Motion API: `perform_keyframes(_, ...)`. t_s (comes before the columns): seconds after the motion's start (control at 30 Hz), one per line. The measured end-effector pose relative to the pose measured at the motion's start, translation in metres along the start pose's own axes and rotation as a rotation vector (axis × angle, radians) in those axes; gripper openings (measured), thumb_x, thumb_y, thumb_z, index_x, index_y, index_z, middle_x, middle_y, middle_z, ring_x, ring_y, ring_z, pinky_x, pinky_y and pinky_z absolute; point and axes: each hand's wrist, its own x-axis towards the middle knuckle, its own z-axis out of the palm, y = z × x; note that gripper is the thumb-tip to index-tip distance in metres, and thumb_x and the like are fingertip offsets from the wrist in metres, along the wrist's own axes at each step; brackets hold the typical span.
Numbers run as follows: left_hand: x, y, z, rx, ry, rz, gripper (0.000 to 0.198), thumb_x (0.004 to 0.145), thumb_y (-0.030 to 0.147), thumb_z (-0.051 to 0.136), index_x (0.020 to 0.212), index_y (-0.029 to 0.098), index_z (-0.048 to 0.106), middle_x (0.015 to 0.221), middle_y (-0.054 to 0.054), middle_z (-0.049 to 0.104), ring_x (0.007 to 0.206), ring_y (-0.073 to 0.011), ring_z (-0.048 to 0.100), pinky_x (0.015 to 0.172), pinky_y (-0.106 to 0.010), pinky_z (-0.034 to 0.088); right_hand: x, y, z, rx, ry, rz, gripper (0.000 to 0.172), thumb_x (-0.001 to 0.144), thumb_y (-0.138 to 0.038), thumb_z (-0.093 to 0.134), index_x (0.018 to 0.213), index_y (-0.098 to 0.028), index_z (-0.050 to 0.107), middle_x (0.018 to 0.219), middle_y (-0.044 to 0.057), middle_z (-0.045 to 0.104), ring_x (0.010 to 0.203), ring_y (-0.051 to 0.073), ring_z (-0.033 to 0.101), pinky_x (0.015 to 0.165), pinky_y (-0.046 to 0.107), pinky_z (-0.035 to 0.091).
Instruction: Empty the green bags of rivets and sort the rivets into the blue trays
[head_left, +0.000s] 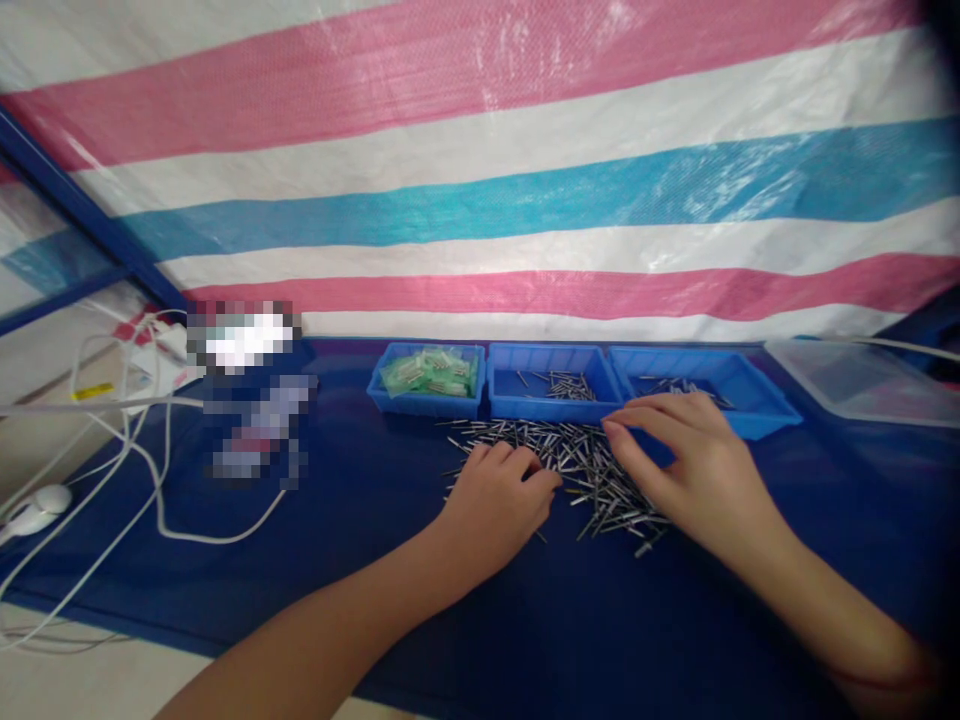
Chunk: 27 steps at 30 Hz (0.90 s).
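Note:
A loose pile of thin metal blind rivets (592,465) lies on the blue tabletop in front of three blue bins. My left hand (499,500) rests at the pile's left side, its fingers curled down with the tips hidden; whether a rivet is in them does not show. Over the pile's right side hovers my right hand (694,460), thumb and index fingertips brought together near the middle bin's front edge. Anything between those tips is too small to make out. Some rivets lie in the middle bin (547,408) and in the right bin (757,400), which my right hand partly covers.
The left bin (427,403) holds green-tinted plastic bags of small parts. A translucent plastic lid or tray (862,385) lies at the right. White cables (161,500) and a white mouse-like device (45,505) are at the left, near blurred-out items. A striped tarp (480,210) hangs behind.

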Motion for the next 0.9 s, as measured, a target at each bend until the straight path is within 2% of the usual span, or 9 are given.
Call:
perform_keyframes(0.17, 0.0, -0.001, -0.002, -0.047, 0.028, -0.027, 0.018, 0.092, 0.019, 0.05, 0.105, 0.024, 0.063, 0.094, -0.001, 0.065, 0.089, -0.0194, 0.056, 0.079, -0.036, 0.038, -0.007, -0.016, 0.011, 0.132, -0.159, -0.019, 0.013, 0.089, -0.024, 0.055, 0.089, -0.019, 0.067, 0.089, 0.007, 0.068, 0.085, 0.021, 0.059, 0.08, 0.038, 0.047)
perform_keyframes(0.3, 0.001, -0.004, -0.003, -0.104, 0.064, -0.083, 0.02, 0.094, 0.019, 0.048, 0.108, 0.023, 0.061, 0.098, 0.0, 0.067, 0.093, -0.0193, 0.057, 0.08, -0.037, 0.04, -0.012, -0.021, 0.018, 0.152, -0.273, -0.051, 0.018, 0.087, -0.027, 0.058, 0.099, -0.019, 0.067, 0.096, 0.008, 0.069, 0.09, 0.022, 0.059, 0.081, 0.039, 0.047)
perform_keyframes(0.47, 0.003, -0.009, 0.0, -0.167, 0.067, -0.034, 0.019, 0.095, 0.018, 0.047, 0.104, 0.019, 0.063, 0.101, -0.003, 0.068, 0.093, -0.0183, 0.059, 0.083, -0.035, 0.045, -0.016, -0.022, 0.023, 0.149, -0.376, -0.076, 0.018, 0.086, -0.029, 0.06, 0.101, -0.02, 0.066, 0.099, 0.008, 0.068, 0.093, 0.024, 0.059, 0.082, 0.041, 0.047)
perform_keyframes(0.57, 0.003, -0.008, 0.0, -0.26, 0.167, -0.005, 0.019, 0.094, 0.017, 0.047, 0.104, 0.018, 0.063, 0.102, -0.004, 0.067, 0.095, -0.0165, 0.061, 0.088, -0.033, 0.048, -0.014, -0.022, 0.023, 0.18, -0.372, -0.065, 0.018, 0.088, -0.028, 0.057, 0.102, -0.02, 0.065, 0.099, 0.009, 0.068, 0.093, 0.024, 0.059, 0.082, 0.042, 0.047)
perform_keyframes(0.7, 0.003, -0.006, -0.002, -0.411, 0.329, 0.012, 0.02, 0.094, 0.016, 0.048, 0.106, 0.019, 0.063, 0.104, -0.005, 0.067, 0.097, -0.0152, 0.062, 0.09, -0.029, 0.05, -0.012, -0.023, 0.022, 0.263, -0.304, -0.03, 0.018, 0.089, -0.025, 0.055, 0.102, -0.021, 0.066, 0.099, 0.009, 0.069, 0.091, 0.023, 0.06, 0.081, 0.041, 0.049)
perform_keyframes(0.9, 0.004, -0.003, -0.005, -0.609, 0.421, -0.023, 0.019, 0.092, 0.015, 0.051, 0.106, 0.018, 0.064, 0.104, -0.006, 0.066, 0.095, -0.0138, 0.063, 0.088, -0.026, 0.051, -0.013, -0.026, 0.021, 0.412, -0.267, 0.056, 0.013, 0.088, -0.026, 0.056, 0.093, -0.023, 0.068, 0.095, 0.007, 0.07, 0.091, 0.021, 0.063, 0.081, 0.037, 0.052)
